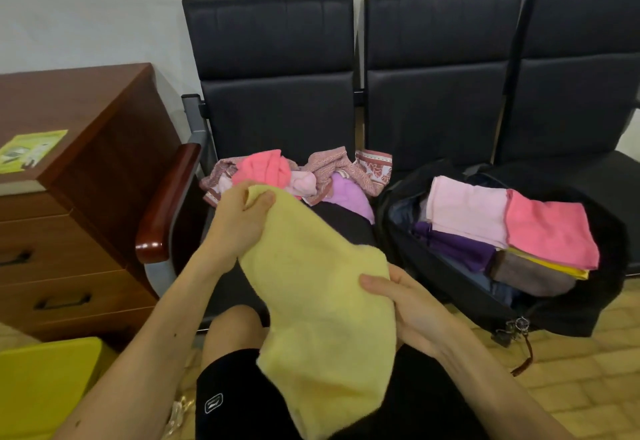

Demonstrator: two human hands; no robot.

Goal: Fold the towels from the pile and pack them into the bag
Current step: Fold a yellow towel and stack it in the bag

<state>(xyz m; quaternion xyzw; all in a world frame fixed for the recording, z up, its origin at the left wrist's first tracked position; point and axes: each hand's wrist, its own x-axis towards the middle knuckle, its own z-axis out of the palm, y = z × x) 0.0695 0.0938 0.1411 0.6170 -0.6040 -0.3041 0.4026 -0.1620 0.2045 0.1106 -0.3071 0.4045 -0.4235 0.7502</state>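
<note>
Head camera looked down on a person seated before a row of black padded seats point(277, 69). Both hands held a pale yellow terry towel point(322, 301), which hung unfolded over the lap and the black shorts point(242, 398). The left hand point(239, 221) gripped the towel's top corner, thumb laid across the front of the cloth and fingers curled round behind it. The right hand point(412, 311) pinched the towel's right edge lower down, thumb pressed on the upper face; its other fingers lay under the cloth and how they were set could not be told.

Behind the left hand, on the leftmost seat, lay the loose pile of crumpled towels point(346, 169) in pink, lilac and patterned rose cloth. On the next seat, just right of the pile, sat an open black fabric bag point(588, 315). Inside it lay folded towels: a light pink one point(467, 211) beside a coral pink one point(550, 231), both on top, with a purple one point(453, 245), a brown one point(530, 273) and a bright yellow one point(568, 270) under them. A bunch of metal keyrings point(516, 327) hung at the bag's front edge.

At the left stood a reddish-brown wooden drawer cabinet point(86, 162) with a green leaflet point(31, 150) on top, and a glossy wooden armrest point(169, 204) between it and the pile.
</note>
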